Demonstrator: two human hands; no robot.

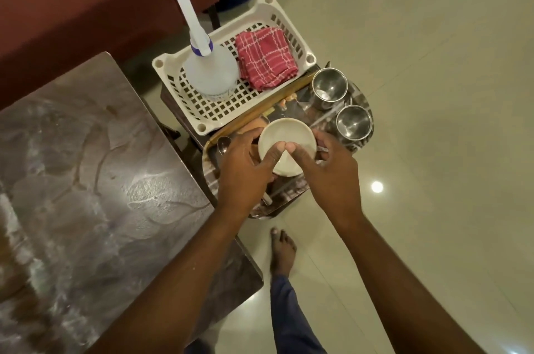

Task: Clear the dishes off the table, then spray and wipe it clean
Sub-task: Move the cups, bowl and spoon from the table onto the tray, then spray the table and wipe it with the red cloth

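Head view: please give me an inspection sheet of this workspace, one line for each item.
Surface: table bare of dishes, smeared with pale streaks.
Job's things: white bowl held over the tray; two steel cups and a spoon on the tray; spray bottle and red checked cloth in the white basket.
Clutter: nothing seen.
Grippers: left hand and right hand both grip the bowl.
Cables: nothing seen.
Surroundings: tiled floor, red sofa, a bare foot.

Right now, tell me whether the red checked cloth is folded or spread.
Folded: the red checked cloth lies as a compact layered square in the white plastic basket.
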